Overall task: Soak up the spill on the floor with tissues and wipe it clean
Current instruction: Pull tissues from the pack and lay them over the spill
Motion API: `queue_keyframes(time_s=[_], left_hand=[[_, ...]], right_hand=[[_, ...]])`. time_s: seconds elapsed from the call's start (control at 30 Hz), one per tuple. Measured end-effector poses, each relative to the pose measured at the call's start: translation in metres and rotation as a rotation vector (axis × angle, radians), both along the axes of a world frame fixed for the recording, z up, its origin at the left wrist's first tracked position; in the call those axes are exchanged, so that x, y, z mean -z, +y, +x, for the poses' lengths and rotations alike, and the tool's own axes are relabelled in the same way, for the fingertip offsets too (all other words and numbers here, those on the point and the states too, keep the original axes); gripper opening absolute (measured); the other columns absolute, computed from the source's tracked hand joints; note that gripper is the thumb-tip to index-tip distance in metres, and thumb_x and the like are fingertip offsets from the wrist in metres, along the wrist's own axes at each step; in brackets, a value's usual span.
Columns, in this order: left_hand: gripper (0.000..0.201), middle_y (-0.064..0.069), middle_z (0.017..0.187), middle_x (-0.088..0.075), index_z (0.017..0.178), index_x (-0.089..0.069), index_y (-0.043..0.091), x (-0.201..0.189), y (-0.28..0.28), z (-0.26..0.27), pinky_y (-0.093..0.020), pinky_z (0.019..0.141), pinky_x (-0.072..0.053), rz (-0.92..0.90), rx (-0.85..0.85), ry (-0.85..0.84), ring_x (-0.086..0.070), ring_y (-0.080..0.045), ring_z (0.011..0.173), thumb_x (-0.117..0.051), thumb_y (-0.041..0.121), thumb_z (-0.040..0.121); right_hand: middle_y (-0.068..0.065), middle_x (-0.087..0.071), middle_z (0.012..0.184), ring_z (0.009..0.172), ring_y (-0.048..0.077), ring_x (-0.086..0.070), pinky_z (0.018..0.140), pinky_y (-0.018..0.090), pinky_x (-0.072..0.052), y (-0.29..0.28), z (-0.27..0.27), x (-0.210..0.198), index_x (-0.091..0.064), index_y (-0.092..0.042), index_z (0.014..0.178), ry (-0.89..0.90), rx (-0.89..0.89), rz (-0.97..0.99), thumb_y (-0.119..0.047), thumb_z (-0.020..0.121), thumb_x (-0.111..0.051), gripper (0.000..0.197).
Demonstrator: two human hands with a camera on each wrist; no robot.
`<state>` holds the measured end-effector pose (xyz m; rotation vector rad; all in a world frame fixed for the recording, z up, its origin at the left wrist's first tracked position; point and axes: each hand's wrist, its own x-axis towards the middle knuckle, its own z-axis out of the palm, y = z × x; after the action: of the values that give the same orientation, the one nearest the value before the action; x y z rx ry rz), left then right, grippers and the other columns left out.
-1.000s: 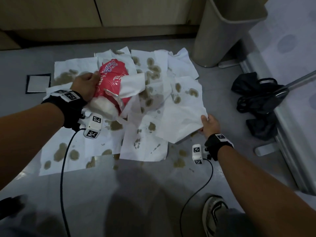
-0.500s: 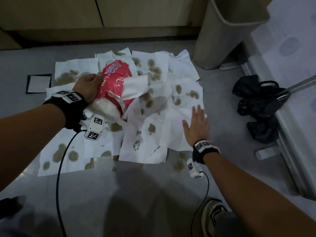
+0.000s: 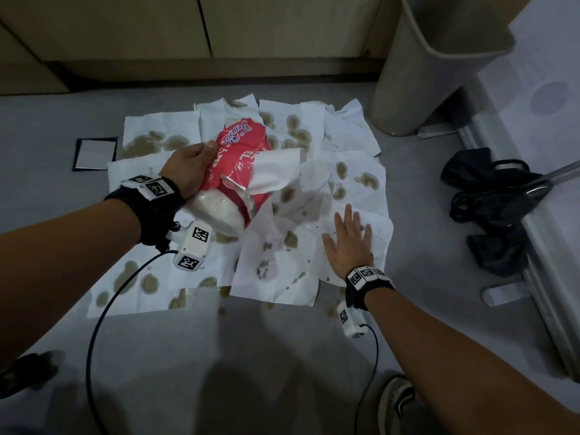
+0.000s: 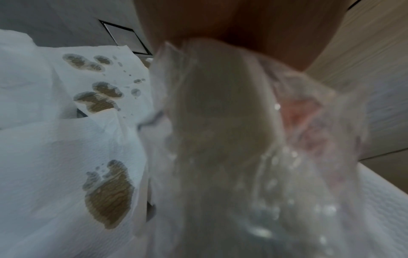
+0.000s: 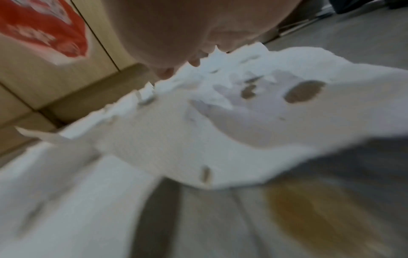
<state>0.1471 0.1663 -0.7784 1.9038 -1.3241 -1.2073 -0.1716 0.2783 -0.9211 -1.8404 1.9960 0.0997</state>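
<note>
Several white tissues [image 3: 282, 271] lie spread over the grey floor, blotched with brown spill stains [image 3: 292, 241]. My left hand [image 3: 188, 166] grips a red and clear plastic tissue pack [image 3: 238, 171] above them, one tissue [image 3: 276, 169] sticking out of its side. In the left wrist view the pack [image 4: 232, 139] fills the picture, with stained tissues [image 4: 66, 139] beside it. My right hand [image 3: 348, 238] lies flat, fingers straight and spread, on the nearest right tissue. Brown puddles [image 3: 331, 310] show on bare floor at the tissues' front edge. The right wrist view shows a puddle [image 5: 320, 218] and tissue [image 5: 176, 139].
A beige waste bin [image 3: 433, 64] stands at the back right. A black bag [image 3: 489, 189] lies by a grey metal frame [image 3: 539, 246] on the right. A square floor plate [image 3: 95, 153] sits at the left. My shoe [image 3: 397, 403] is at the bottom.
My right hand let go of the tissue's corner, moved left onto it and now lies flat on it. The left hand still holds the pack in the same place.
</note>
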Motion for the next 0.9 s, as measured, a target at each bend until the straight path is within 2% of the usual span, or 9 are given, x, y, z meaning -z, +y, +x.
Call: queue_keyframes(time_s=[0.07,0.17,0.3,0.47,0.53,0.6,0.67,0.77,0.9], left_hand=[[0.039,0.001,0.089,-0.074,0.095,-0.070,0.024,-0.003,0.000,-0.001,-0.027,0.080,-0.055,-0.003,-0.005,0.021,-0.071,-0.017,0.081,-0.046,0.054,0.100],[0.041,0.004,0.084,-0.071,0.103,-0.068,0.020,-0.005,0.000,-0.003,-0.014,0.058,-0.050,-0.041,0.014,-0.008,-0.067,-0.006,0.069,-0.042,0.051,0.103],[0.049,0.000,0.086,-0.071,0.107,-0.068,0.009,0.000,0.003,-0.009,-0.022,0.063,-0.051,-0.082,0.022,-0.009,-0.065,-0.011,0.070,-0.043,0.051,0.102],[0.049,-0.003,0.085,-0.069,0.103,-0.065,0.004,0.007,0.007,-0.029,-0.030,0.072,-0.054,-0.102,0.073,-0.002,-0.063,-0.017,0.072,-0.044,0.048,0.103],[0.050,-0.011,0.090,-0.070,0.101,-0.064,0.002,0.012,0.010,-0.034,-0.039,0.080,-0.054,-0.091,0.058,0.020,-0.062,-0.022,0.077,-0.044,0.047,0.103],[0.048,-0.010,0.084,-0.067,0.094,-0.063,0.004,0.014,0.017,-0.038,-0.041,0.078,-0.053,-0.067,0.049,0.023,-0.059,-0.021,0.073,-0.046,0.048,0.101],[0.045,-0.006,0.076,-0.063,0.091,-0.063,0.006,0.012,0.023,-0.038,-0.040,0.073,-0.052,-0.042,0.032,0.064,-0.056,-0.021,0.068,-0.049,0.047,0.100],[0.041,-0.002,0.072,-0.062,0.093,-0.063,0.007,0.005,0.026,-0.038,-0.031,0.066,-0.047,-0.027,0.044,0.070,-0.055,-0.017,0.062,-0.049,0.045,0.102],[0.046,-0.012,0.085,-0.066,0.090,-0.060,0.006,0.003,0.031,-0.031,-0.036,0.075,-0.046,-0.076,0.084,-0.134,-0.058,-0.026,0.077,-0.044,0.047,0.102]], right_hand=[[0.012,-0.030,0.159,0.148,0.026,-0.025,0.123,0.047,-0.009,-0.012,0.017,-0.023,-0.044,-0.013,0.146,-0.191,0.037,-0.107,-0.055,0.103,-0.020,0.065],[0.007,-0.073,0.103,0.097,0.022,-0.067,0.096,0.044,-0.050,-0.028,0.047,-0.066,-0.071,-0.012,0.102,-0.664,0.252,-0.178,-0.059,0.102,-0.023,0.067],[0.004,-0.074,0.081,0.076,0.024,-0.071,0.078,0.039,-0.056,-0.049,0.078,-0.117,-0.068,-0.025,0.086,-0.983,0.466,-0.101,-0.067,0.098,-0.024,0.062],[-0.006,-0.056,0.068,0.063,0.008,-0.055,0.064,0.021,-0.044,-0.067,0.081,-0.139,-0.052,-0.022,0.069,-0.940,0.478,-0.096,-0.046,0.102,-0.047,0.041],[-0.001,-0.047,0.063,0.062,0.015,-0.047,0.068,0.029,-0.040,-0.070,0.076,-0.136,-0.043,-0.014,0.064,-0.872,0.481,-0.145,-0.037,0.103,-0.049,0.046],[0.013,-0.063,0.079,0.079,0.027,-0.060,0.082,0.040,-0.049,-0.069,0.068,-0.132,-0.057,-0.001,0.078,-0.848,0.465,-0.160,-0.037,0.103,-0.049,0.044],[0.019,-0.070,0.102,0.098,0.031,-0.066,0.094,0.048,-0.051,-0.061,0.058,-0.132,-0.065,0.005,0.099,-0.873,0.504,-0.125,-0.036,0.102,-0.050,0.043],[0.018,-0.072,0.106,0.100,0.029,-0.069,0.092,0.050,-0.054,-0.043,0.041,-0.139,-0.066,0.003,0.106,-0.927,0.529,-0.137,-0.038,0.099,-0.052,0.044],[-0.001,-0.064,0.079,0.059,-0.002,-0.055,0.054,0.015,-0.046,-0.016,0.025,-0.148,-0.064,-0.003,0.107,-0.897,0.489,-0.128,-0.026,0.105,-0.046,0.029]])
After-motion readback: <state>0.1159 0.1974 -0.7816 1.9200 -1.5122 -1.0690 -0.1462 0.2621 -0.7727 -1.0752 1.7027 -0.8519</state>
